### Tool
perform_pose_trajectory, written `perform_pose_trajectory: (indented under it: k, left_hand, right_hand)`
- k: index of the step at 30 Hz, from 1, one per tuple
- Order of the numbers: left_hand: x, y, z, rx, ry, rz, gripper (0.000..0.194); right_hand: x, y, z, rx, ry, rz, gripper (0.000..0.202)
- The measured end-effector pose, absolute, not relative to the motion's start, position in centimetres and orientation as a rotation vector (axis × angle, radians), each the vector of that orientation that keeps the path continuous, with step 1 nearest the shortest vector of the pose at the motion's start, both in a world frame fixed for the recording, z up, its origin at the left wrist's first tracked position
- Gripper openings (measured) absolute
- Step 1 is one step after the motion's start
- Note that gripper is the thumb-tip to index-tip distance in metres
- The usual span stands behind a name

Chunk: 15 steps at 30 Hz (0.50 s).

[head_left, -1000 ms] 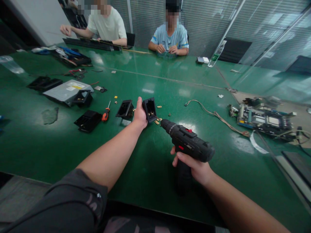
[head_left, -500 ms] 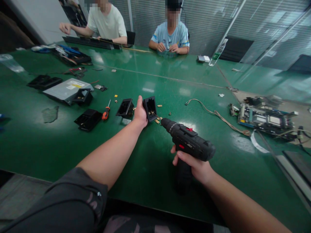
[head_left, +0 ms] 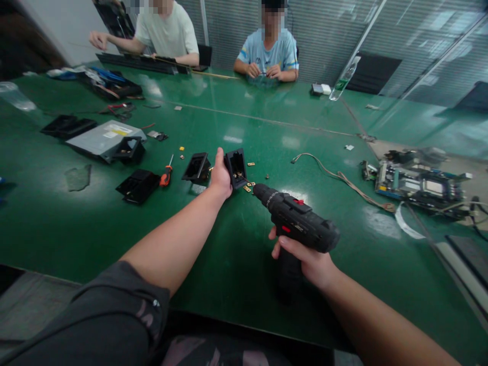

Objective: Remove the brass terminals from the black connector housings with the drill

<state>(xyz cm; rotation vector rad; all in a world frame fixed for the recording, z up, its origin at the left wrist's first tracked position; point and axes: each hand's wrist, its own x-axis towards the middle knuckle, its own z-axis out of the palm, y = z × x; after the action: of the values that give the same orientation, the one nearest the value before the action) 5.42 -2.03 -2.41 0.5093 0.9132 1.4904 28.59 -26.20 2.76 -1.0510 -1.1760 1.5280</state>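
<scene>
My left hand is closed around the side of a black plastic housing, tilted so its hollow side faces the drill. Small brass-coloured parts show inside the hollow. My right hand grips a black cordless drill by its handle. The drill's bit points left, at the lower edge of the housing; whether the tip touches anything in there is too small to tell. Several small brass plates lie on the table between housing and drill. Another black housing sits just left of my left hand.
An orange screwdriver, a black plastic piece and a metal drive box lie to the left. At right are a cable and a circuit board. Across the green table two people sit near a plastic bottle.
Both hands, the housing and the drill keep almost the same place. The whole view has shifted very slightly.
</scene>
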Motion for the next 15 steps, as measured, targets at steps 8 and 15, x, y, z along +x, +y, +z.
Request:
perform_pose_trajectory:
  k: [8, 15]
  left_hand:
    - [5.6, -2.4, -1.6, 0.492, 0.946, 1.482, 0.092]
    - [6.1, -3.2, -0.2, 0.519, 0.978, 1.49, 0.096]
  right_hand:
    - [28.7, -26.2, 2.6, -1.072, -1.195, 1.51, 0.034]
    - [28.7, -26.3, 2.9, -1.057, -1.19, 1.518, 0.033]
